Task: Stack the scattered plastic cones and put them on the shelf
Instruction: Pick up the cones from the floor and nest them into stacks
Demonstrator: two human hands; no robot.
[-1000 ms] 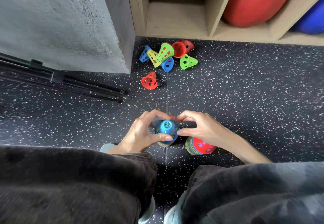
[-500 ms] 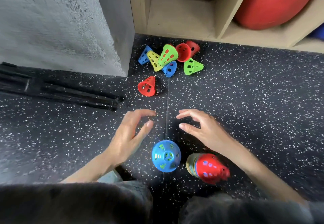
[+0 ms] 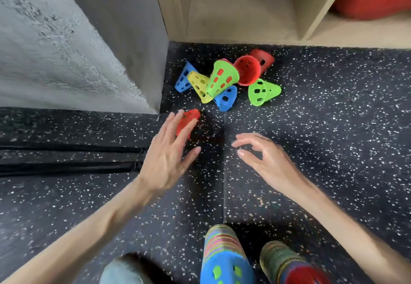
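Nearest, at the near edge of the floor (image 3: 333,150), stand two stacks of nested cones: a taller blue-topped stack (image 3: 224,259) and, just beside it on the right, a red-topped stack (image 3: 289,266). Neither is touched.

Beyond them both hands reach forward, empty. The left hand (image 3: 166,152) is spread with fingers straight; its fingertips overlap the lone red cone (image 3: 189,119) in view, though contact cannot be confirmed. That cone lies on its side directly ahead of the left hand, just off the wall corner; blur hides which way its long axis points. The right hand (image 3: 264,159) is loosely curled, holding nothing, and is farther from that cone. Judgement: the left hand takes it.

Farther on, the cone pile (image 3: 224,81) lies tumbled near the shelf (image 3: 233,16) front edge, well apart from both hands.

Change over the last second: both hands have left the blue-topped stack and advanced; the left hand has closed on the red cone.
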